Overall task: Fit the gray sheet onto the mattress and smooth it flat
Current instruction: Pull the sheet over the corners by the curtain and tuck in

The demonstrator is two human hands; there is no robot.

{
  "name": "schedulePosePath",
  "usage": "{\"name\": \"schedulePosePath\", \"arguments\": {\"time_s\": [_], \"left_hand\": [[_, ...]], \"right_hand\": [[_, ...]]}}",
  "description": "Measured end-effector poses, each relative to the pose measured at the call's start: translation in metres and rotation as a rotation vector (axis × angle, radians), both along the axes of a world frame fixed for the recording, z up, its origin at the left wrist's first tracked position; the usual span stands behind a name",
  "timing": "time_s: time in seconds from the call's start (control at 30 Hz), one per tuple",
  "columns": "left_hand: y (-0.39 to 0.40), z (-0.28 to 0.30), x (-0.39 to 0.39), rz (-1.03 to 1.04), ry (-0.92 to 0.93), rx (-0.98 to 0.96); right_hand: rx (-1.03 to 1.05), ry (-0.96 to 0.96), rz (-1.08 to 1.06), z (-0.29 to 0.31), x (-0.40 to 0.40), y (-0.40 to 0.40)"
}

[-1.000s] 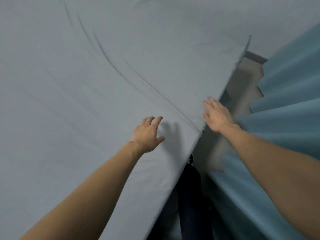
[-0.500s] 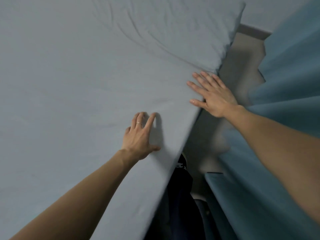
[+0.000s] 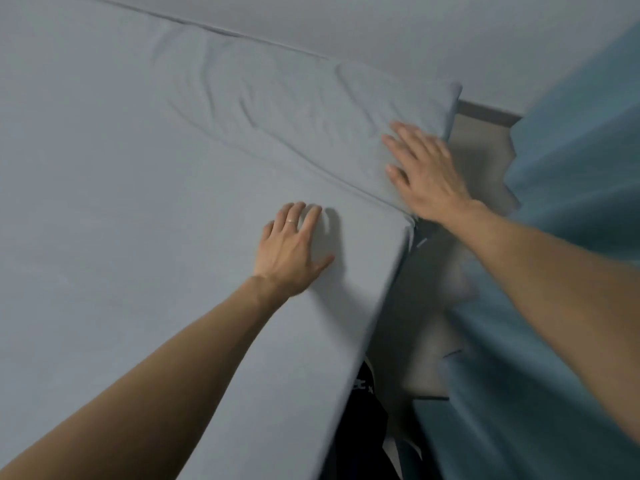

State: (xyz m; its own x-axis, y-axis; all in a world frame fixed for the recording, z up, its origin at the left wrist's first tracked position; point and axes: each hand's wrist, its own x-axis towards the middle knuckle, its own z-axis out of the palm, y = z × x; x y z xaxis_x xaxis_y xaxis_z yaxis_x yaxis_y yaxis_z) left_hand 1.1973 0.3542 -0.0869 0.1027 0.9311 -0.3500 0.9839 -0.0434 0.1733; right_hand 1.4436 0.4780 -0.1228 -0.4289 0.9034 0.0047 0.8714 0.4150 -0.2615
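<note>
Item: gray sheet, lying over the mattress and covering its whole visible top. Near and left portions lie flat. A cluster of creases sits at the far right, with one long fold running diagonally toward the right edge of the bed.

Item: left hand, palm down, fingers straight and slightly spread, pressing flat on the sheet near the right edge. It has hold of nothing. A ring shows on one finger.

Item: right hand, palm down, fingers extended, lying flat on the sheet close to the far right corner, just beside the creases. It also grasps nothing.

Item: teal curtain, hanging at the right, near the bed, with a narrow strip of floor between them.

Hazards, as judged:
- Pushing the creases toward the far corner may only bunch them there, since the cloth has nowhere to go unless the slack is drawn over the edge.
- Whether the corner is tucked under cannot be told; if loose, a firm sweep could drag it off the mattress.
- The left hand pins the cloth; pressed too hard, it may trap the diagonal fold rather than release it.
- The right forearm is near the curtain and could snag it.
</note>
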Motion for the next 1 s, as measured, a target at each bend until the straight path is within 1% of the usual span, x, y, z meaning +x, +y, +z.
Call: {"name": "schedulePosePath", "arguments": {"time_s": [0.07, 0.13, 0.17, 0.37, 0.57, 0.6, 0.63, 0.73, 0.8, 0.9, 1.0], "left_hand": [[0.037, -0.003, 0.010, -0.027, 0.009, -0.008], [0.063, -0.006, 0.017, -0.027, 0.017, -0.049], [0.070, -0.008, 0.018, -0.026, 0.018, -0.071], [0.077, -0.017, 0.020, 0.000, 0.004, -0.097], [0.094, -0.012, 0.022, -0.052, 0.043, -0.025], [0.100, -0.012, 0.022, -0.045, 0.040, -0.035], [0.106, -0.013, 0.024, -0.038, 0.028, -0.056], [0.120, -0.018, 0.028, -0.044, 0.010, -0.134], [0.121, -0.021, 0.030, -0.043, 0.035, -0.170], [0.119, -0.023, 0.033, -0.024, 0.043, -0.166], [0.124, -0.019, 0.032, -0.011, 0.020, -0.193]], "right_hand": [[-0.135, -0.109, 0.004, -0.006, 0.008, 0.032], [-0.151, -0.217, 0.070, -0.016, 0.024, 0.048], [-0.134, -0.232, 0.093, -0.019, 0.032, 0.052], [-0.140, -0.221, 0.089, -0.018, 0.057, 0.070], [0.035, -0.123, -0.009, -0.004, 0.045, 0.080], [0.014, -0.121, -0.019, -0.003, 0.045, 0.086], [-0.048, -0.116, -0.029, -0.004, 0.047, 0.091], [-0.304, 0.000, -0.045, -0.019, 0.062, 0.100], [-0.352, 0.094, -0.038, -0.026, 0.069, 0.102], [-0.401, 0.204, -0.061, -0.030, 0.070, 0.107], [-0.577, 0.212, -0.081, -0.026, 0.072, 0.111]]}}
